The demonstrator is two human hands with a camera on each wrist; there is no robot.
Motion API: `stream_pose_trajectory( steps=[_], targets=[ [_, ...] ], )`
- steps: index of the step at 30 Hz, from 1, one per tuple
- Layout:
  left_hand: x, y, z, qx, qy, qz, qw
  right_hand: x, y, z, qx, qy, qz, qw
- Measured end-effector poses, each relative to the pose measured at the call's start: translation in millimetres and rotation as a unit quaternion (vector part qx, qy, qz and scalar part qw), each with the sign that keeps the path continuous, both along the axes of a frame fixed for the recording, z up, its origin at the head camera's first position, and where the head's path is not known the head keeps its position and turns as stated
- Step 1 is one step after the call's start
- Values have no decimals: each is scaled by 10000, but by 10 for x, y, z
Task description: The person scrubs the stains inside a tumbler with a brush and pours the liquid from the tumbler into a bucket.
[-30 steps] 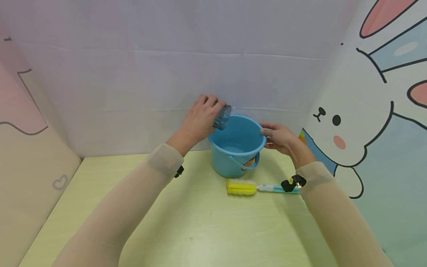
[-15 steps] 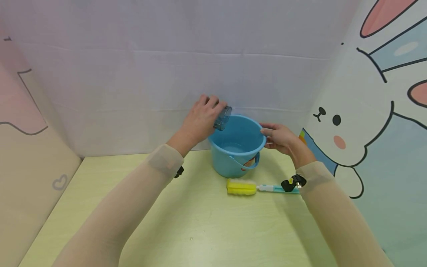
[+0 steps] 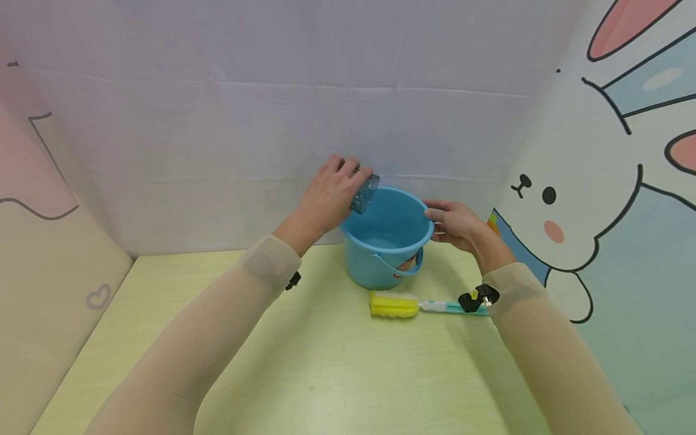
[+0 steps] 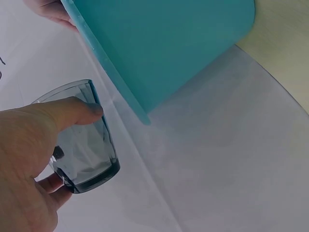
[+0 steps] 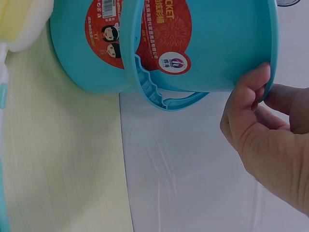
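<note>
In the head view, my left hand [image 3: 328,196] holds a clear bluish drinking cup [image 3: 365,194], tilted, above the left rim of a light-blue bucket [image 3: 371,266]. The left wrist view shows the thumb along the side of the cup [image 4: 87,150] and fingertips under it; a gap separates cup and bucket [image 4: 178,43]. At the bucket's right side, my right hand [image 3: 455,226] pinches the rim. In the right wrist view, thumb and fingers [image 5: 246,96] sit on either side of that rim. The bucket stands upright on the table, and whether it holds liquid I cannot tell.
A brush with a yellow sponge head [image 3: 394,305] and a white-teal handle [image 3: 448,307] lies in front of the bucket on the pale wooden table [image 3: 326,374]. The bucket's handle [image 3: 399,269] hangs down its front. A white cloth wall [image 3: 244,151] rises close behind.
My left hand and the cup have shifted very slightly to the right. The right hand, bucket and brush stay where they were.
</note>
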State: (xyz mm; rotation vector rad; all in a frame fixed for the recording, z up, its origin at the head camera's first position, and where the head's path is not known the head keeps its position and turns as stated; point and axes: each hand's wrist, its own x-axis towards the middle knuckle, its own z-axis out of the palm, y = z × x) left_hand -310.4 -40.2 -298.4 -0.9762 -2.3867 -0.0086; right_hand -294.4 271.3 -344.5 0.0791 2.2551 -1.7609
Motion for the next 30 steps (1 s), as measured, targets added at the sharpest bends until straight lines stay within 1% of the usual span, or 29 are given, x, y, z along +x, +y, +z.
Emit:
stream_pose_trajectory(
  steps=[4,13,30],
  targets=[
    [-5,2,-14,6,103,-45,9999,-1,0,1,-2,4,2,10000],
    [0,11,-24,22,200,-161,9997,-6,-2,-3,-7,-1,-13,10000],
    [30,37,-26,-382,197,-106,9990,-6,1,-4,-16,5,12,10000]
  ],
)
